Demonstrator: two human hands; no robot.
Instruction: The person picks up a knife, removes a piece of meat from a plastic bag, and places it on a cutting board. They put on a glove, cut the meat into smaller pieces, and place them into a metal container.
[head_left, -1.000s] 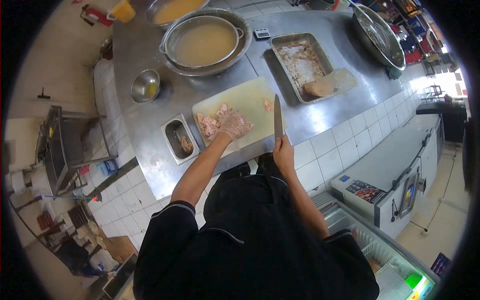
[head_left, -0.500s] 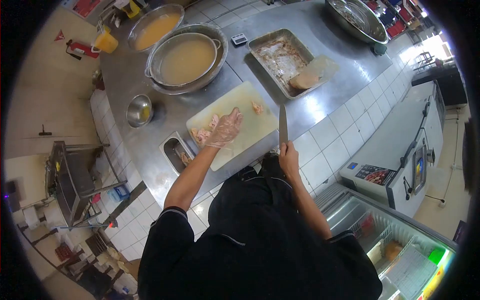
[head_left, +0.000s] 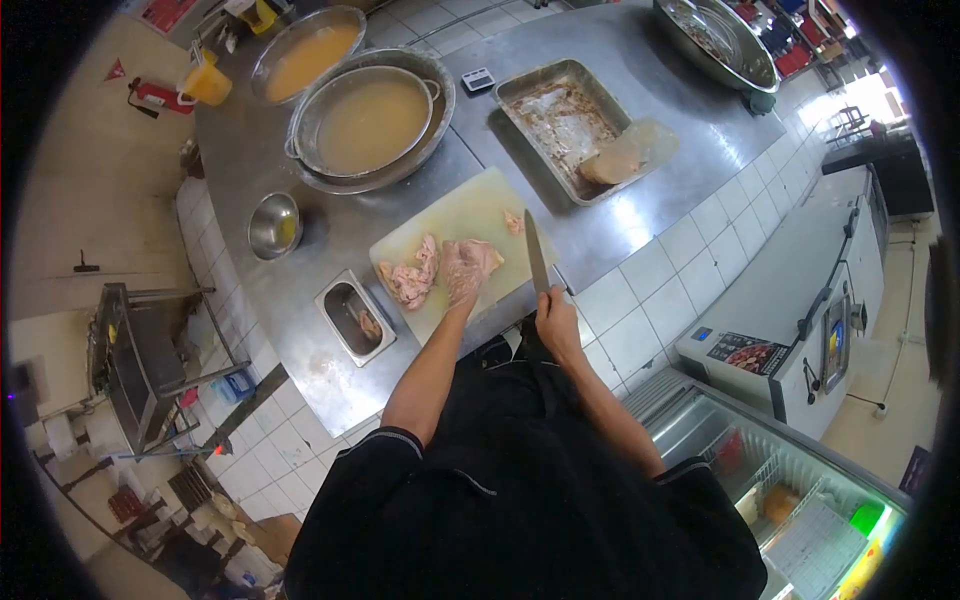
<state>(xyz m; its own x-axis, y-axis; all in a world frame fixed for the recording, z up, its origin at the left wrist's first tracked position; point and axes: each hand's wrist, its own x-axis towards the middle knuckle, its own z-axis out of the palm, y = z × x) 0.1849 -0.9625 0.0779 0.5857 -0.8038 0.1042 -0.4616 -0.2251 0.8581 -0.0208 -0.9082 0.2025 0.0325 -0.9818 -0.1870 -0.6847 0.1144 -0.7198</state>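
Left hand (head_left: 462, 272) flat on meat piece (head_left: 478, 255), not clenched; right hand (head_left: 556, 320) grips knife (head_left: 537, 258), just right of piece.

The person wears a black short-sleeved jacket (head_left: 520, 500) that fills the lower middle of the frame. Thin pale piping edges each sleeve cuff and runs in a curved line across the back. The forearms are bare below the sleeves. The left hand (head_left: 462, 272) wears a clear, thin plastic glove, while the right hand (head_left: 556, 322) wears none.
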